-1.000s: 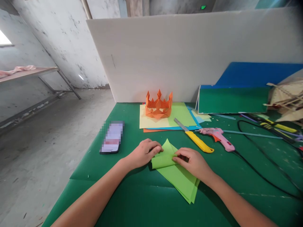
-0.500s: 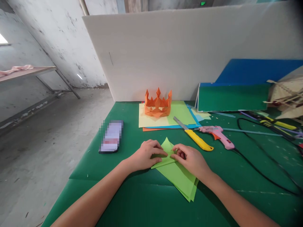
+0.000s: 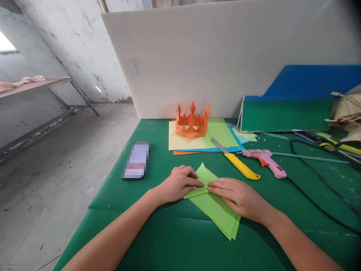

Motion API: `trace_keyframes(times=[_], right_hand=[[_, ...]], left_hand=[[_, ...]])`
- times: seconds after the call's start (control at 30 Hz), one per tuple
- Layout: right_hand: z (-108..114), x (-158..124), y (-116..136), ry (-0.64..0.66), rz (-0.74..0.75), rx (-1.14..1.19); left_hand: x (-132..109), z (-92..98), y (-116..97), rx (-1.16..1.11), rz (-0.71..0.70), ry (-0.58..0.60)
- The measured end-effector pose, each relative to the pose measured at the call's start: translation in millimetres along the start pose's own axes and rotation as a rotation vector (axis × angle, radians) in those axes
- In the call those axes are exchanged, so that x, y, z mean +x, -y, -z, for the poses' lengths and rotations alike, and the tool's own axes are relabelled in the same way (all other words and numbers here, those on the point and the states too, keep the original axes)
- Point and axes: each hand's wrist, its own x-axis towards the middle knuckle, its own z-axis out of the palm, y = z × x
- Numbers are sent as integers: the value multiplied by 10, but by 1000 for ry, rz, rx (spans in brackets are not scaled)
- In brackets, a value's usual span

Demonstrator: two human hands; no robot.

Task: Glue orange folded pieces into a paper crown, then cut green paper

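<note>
A folded piece of light green paper (image 3: 218, 216) lies on the table, its pointed tip toward the back and its layered ends toward me. Across its middle runs a raised fold, partly hidden by fingers. My left hand (image 3: 179, 184) holds the paper at its left side, with thumb and fingers closed on the fold. My right hand (image 3: 239, 197) rests on the paper's right side, fingers stretched out flat and close together. The fingertips of both hands nearly meet near the middle of the paper.
Behind the paper, an orange paper crown (image 3: 191, 126) stands on coloured sheets (image 3: 183, 143). Right of it lie a yellow utility knife (image 3: 241, 165), blade out, and a pink glue gun (image 3: 265, 160) with a black cord. A phone (image 3: 137, 160) lies left. A white board (image 3: 197, 60) closes off the back.
My right hand has turned from curled, pinching fingers to stretched fingers laid flat on the paper. My left hand stays on the paper. The whole view has shifted slightly.
</note>
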Motion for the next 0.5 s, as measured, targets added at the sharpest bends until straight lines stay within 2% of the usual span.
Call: trace_keyframes(times=[0.5], right_hand=[[55,-13,-35,9,-13,-42]], left_hand=[[-7,-2,-41,19,14,4]])
